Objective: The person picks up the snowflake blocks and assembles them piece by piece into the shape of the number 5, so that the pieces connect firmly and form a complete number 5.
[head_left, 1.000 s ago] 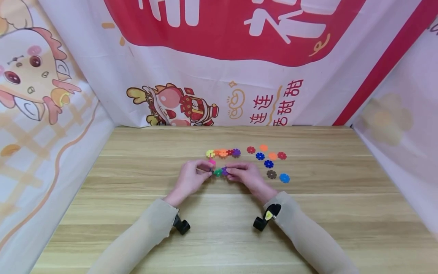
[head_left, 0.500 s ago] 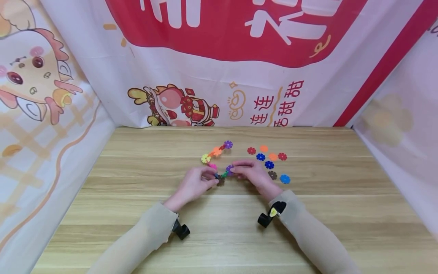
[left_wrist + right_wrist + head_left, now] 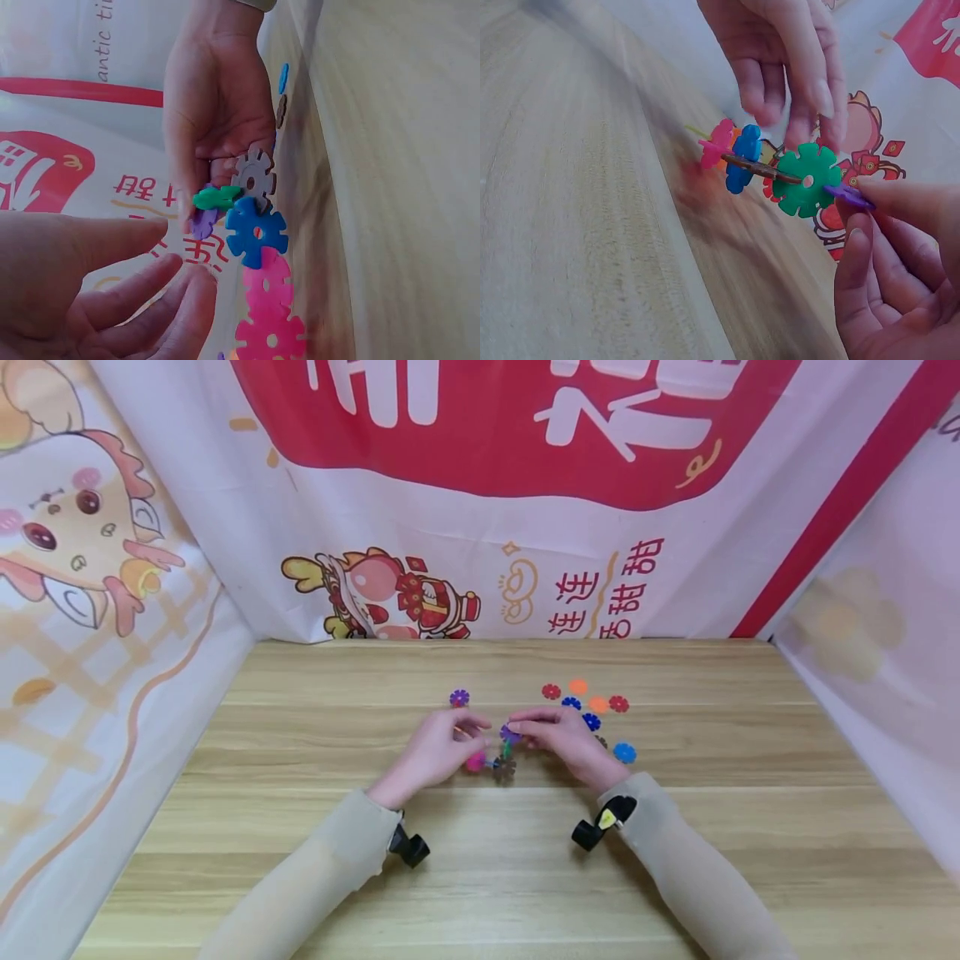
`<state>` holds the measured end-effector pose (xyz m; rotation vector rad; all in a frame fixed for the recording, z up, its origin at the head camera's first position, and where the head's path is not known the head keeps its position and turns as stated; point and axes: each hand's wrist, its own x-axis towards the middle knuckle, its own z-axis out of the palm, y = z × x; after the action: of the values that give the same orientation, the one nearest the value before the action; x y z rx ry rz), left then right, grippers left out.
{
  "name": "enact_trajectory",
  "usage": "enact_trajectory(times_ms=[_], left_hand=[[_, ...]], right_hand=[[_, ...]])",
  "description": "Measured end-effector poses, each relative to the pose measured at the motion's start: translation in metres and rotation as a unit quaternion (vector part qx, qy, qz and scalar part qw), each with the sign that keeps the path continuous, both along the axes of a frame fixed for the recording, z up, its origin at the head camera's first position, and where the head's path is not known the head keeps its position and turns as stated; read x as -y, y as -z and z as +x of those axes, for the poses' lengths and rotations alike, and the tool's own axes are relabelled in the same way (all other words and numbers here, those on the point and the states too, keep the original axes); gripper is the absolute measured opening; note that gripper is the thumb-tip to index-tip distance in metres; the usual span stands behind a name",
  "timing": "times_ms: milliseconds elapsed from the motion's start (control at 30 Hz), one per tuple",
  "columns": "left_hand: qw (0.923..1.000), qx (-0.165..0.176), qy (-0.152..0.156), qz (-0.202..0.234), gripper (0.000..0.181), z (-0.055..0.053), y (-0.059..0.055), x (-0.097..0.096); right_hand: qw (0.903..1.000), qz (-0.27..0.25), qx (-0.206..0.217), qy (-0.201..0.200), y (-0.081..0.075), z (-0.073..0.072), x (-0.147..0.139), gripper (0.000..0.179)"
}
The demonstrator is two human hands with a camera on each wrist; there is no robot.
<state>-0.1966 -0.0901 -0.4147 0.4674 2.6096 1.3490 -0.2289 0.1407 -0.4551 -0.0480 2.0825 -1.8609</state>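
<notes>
A chain of notched, flower-shaped plastic discs hangs from my right hand [image 3: 566, 739], whose thumb and finger pinch the purple disc [image 3: 849, 197] at one end. Slotted on from there are a green disc [image 3: 808, 180], a brown disc [image 3: 754, 166], a blue disc [image 3: 256, 232] and pink discs [image 3: 270, 334]. Part of the chain lies behind my left hand [image 3: 442, 745]; beyond it another purple disc [image 3: 459, 697] shows. My left hand hovers beside the chain, thumb and fingers apart, with nothing between them.
Loose discs lie to the right of the chain on the wooden table [image 3: 480, 877]: red [image 3: 551, 692], orange [image 3: 578, 687], dark blue [image 3: 592, 722], light blue [image 3: 625, 752] and others. A printed cloth [image 3: 420, 518] stands along the table's back edge.
My left hand has let go of the chain near the blue disc. The chain has swung round, its far purple end now further left. My right hand has shifted slightly right, still pinching purple.
</notes>
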Motion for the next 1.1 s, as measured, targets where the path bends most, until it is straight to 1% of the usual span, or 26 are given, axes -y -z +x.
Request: enact_trajectory(times_ms=[100, 167, 267, 367, 533, 633, 700, 800, 867, 933, 1033, 1100], left_hand=[[0.9998, 0.005, 0.008, -0.02, 0.025, -0.008, 0.0, -0.005], [0.9994, 0.011, 0.02, -0.028, 0.022, -0.013, 0.002, -0.008], [0.9989, 0.022, 0.028, -0.029, 0.017, -0.017, 0.003, -0.011], [0.9988, 0.029, 0.03, -0.024, 0.014, -0.018, 0.003, -0.013], [0.9989, 0.036, 0.029, -0.005, 0.012, -0.017, 0.005, -0.013], [0.9992, 0.035, 0.016, 0.014, 0.012, -0.017, 0.006, -0.012], [0.9991, 0.032, 0.006, 0.028, 0.014, -0.017, 0.007, -0.011], [0.9986, 0.026, -0.009, 0.045, 0.016, -0.017, 0.009, -0.01], [0.9976, 0.028, -0.018, 0.061, 0.017, -0.017, 0.01, -0.009], [0.9961, 0.031, -0.026, 0.079, 0.018, -0.017, 0.011, -0.009], [0.9923, 0.039, -0.038, 0.112, 0.017, -0.018, 0.011, -0.009], [0.9894, 0.042, -0.043, 0.133, 0.016, -0.018, 0.01, -0.01]], right_hand=[[1.0, 0.002, 0.001, 0.004, -0.002, 0.0, 0.001, 0.032], [1.0, 0.002, 0.0, 0.008, -0.002, 0.001, 0.001, 0.029], [0.9999, -0.005, -0.003, 0.011, -0.003, 0.001, 0.002, 0.025], [0.9999, -0.007, -0.005, 0.012, -0.004, 0.001, 0.002, 0.024], [0.9999, -0.005, -0.01, 0.009, -0.006, 0.002, -0.002, 0.032], [0.9997, 0.004, -0.024, 0.01, -0.01, 0.001, -0.011, 0.039], [0.9987, 0.011, -0.045, 0.021, -0.014, 0.0, -0.022, 0.043], [0.9954, 0.043, -0.074, 0.043, -0.022, -0.001, -0.044, 0.046], [0.9924, 0.071, -0.084, 0.055, -0.025, -0.001, -0.062, 0.048], [0.9894, 0.105, -0.083, 0.056, -0.025, 0.0, -0.082, 0.049], [0.9797, 0.176, -0.084, 0.043, -0.023, 0.005, -0.109, 0.046], [0.9689, 0.228, -0.093, 0.025, -0.021, 0.009, -0.125, 0.042]])
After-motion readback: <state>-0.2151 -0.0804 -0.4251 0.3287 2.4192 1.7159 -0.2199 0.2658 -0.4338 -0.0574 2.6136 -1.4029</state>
